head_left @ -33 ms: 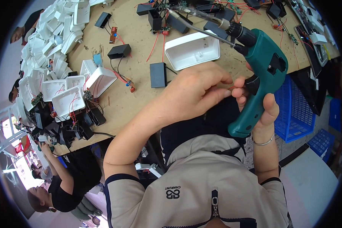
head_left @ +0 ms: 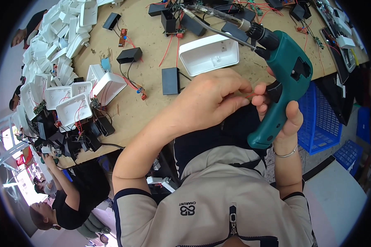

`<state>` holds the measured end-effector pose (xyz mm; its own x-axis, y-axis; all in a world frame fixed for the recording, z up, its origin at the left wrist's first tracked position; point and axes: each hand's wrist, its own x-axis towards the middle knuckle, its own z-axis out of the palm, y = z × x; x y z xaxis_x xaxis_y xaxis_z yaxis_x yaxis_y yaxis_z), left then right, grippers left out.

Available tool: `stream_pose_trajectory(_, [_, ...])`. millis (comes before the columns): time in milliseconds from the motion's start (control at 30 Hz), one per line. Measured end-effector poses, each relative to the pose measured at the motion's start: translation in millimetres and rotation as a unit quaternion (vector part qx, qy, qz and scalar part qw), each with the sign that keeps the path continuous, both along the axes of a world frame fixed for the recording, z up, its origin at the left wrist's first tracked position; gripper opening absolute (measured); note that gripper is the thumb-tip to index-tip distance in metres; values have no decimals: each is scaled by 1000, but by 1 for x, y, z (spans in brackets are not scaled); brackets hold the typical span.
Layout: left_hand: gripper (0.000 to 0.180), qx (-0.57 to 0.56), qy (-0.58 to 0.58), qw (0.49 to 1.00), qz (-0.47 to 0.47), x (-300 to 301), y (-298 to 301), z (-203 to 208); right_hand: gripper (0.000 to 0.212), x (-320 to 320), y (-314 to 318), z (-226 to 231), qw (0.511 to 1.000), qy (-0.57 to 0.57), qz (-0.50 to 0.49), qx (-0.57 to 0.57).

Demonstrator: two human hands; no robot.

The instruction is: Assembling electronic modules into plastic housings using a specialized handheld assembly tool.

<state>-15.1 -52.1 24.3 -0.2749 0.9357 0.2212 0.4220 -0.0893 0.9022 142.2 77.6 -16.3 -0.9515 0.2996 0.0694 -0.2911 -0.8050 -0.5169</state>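
My right hand (head_left: 292, 117) is wrapped round the handle of a green soldering gun (head_left: 290, 78). Its long metal tip and thin feed tube point to the far left, over the bench. My left hand (head_left: 214, 96) is closed in a pinch close to the right fingertips, beside the gun's black trigger. A hint of something thin and reddish shows between the fingertips, too small to name. Just beyond my left hand lies an open white plastic housing (head_left: 210, 55). To the left of it rests a flat black box (head_left: 170, 81) with a black lead.
White housings (head_left: 62, 37) are heaped at the far left of the wooden bench (head_left: 146, 109). Black boxes, red wires and small circuit boards (head_left: 122, 38) are scattered about. A blue crate (head_left: 317, 115) stands at the right. Another person (head_left: 76, 193) works at the left.
The soldering gun's head has tilted very slightly. Both hands otherwise stay in place.
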Motion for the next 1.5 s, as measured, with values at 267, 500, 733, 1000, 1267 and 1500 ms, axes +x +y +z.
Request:
stream_pose_trajectory(267, [9,39,130,987,88,-16,-13,6,76,-4,5,1,998,11,-36,58])
stream_pose_trajectory(500, [20,72,212,974,33,-25,-18,7,76,-33,-15,17,987,-78,-81,114])
stream_pose_trajectory(733, [21,83,153,982,71,4,-13,-5,78,-43,-18,15,981,-92,-97,144])
stream_pose_trajectory(1000, [17,45,297,893,334,26,-7,-25,76,-29,-7,16,969,-80,-106,209])
stream_pose_trajectory(1267, [8,31,418,805,421,10,4,-21,84,38,-16,38,859,-219,-260,383])
stream_pose_trajectory(1500, [5,19,456,796,398,0,14,-15,75,71,-34,49,814,-304,-211,447])
